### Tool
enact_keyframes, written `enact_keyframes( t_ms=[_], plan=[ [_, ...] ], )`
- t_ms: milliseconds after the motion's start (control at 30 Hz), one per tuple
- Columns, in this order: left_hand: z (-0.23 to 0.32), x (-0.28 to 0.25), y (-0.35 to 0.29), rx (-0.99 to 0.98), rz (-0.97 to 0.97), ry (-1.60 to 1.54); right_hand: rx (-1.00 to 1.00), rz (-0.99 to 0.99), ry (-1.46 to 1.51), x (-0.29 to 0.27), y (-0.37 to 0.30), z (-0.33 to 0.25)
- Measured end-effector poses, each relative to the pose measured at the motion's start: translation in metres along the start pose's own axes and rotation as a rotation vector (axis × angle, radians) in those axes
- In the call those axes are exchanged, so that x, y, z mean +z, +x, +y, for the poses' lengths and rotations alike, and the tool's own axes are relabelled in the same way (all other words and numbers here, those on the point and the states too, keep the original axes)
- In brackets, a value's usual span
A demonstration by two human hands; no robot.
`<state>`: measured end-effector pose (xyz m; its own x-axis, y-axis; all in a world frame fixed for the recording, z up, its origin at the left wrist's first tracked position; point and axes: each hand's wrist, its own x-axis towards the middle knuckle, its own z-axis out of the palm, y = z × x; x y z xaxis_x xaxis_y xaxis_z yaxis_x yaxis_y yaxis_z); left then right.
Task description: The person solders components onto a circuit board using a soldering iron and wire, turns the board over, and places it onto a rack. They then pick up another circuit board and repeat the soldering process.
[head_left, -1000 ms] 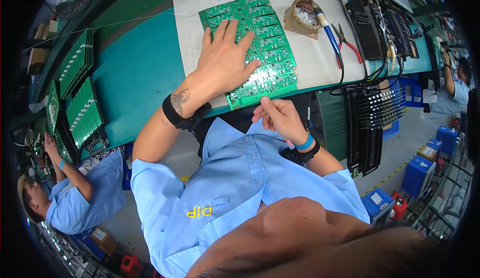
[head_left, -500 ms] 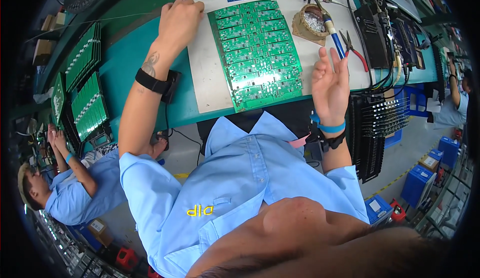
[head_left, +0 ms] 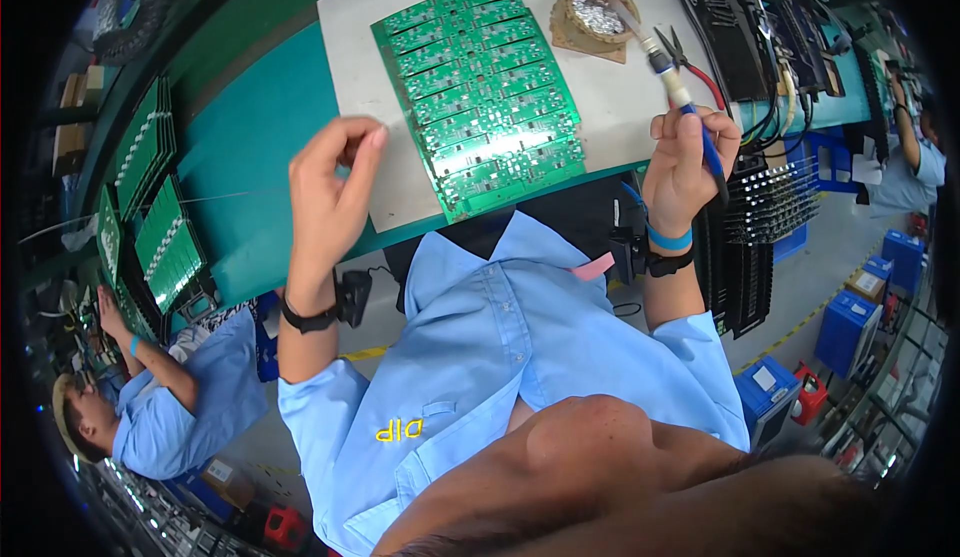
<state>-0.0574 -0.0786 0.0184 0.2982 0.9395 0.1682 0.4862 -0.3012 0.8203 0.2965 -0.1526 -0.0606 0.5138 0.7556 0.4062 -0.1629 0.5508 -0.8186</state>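
Gripping blue-handled soldering iron (head_left: 672, 77) in right hand (head_left: 685, 167), tip by round pot (head_left: 565, 29) beyond; left hand (head_left: 332, 189) half curled, cannot tell whether pinching thin wire (head_left: 225, 197). Green circuit board (head_left: 490, 102) ahead, between hands, on desk (head_left: 265, 107).

Right hand (head_left: 685, 167) gripping blue-handled, pen-shaped soldering iron (head_left: 675, 87), far end at rim of round tan pot (head_left: 574, 35) of silvery shavings (head_left: 600, 19). Red-handled pliers (head_left: 707, 84) just right of iron. Left hand (head_left: 335, 182) bent, left of rectangular green circuit panel (head_left: 480, 102) lying on white sheet (head_left: 363, 77). Thin pale wire (head_left: 230, 197) runs toward left hand; hold unclear.
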Motion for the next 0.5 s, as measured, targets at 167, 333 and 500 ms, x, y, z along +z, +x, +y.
enact_keyframes(
  t_ms=[167, 333, 500],
  plan=[
    [0.004, 0.024, -0.041, -0.16, -0.037, -0.487, -0.023, -0.138, -0.241, -0.013, -0.015, -0.006],
    [0.022, 0.05, -0.077, -0.177, -0.128, -0.614, 0.027, -0.309, -0.248, 0.034, -0.032, -0.027],
    [0.051, 0.075, -0.061, 0.158, -0.134, -0.231, 0.072, -0.559, -0.126, 0.061, -0.055, -0.037]
  ],
)
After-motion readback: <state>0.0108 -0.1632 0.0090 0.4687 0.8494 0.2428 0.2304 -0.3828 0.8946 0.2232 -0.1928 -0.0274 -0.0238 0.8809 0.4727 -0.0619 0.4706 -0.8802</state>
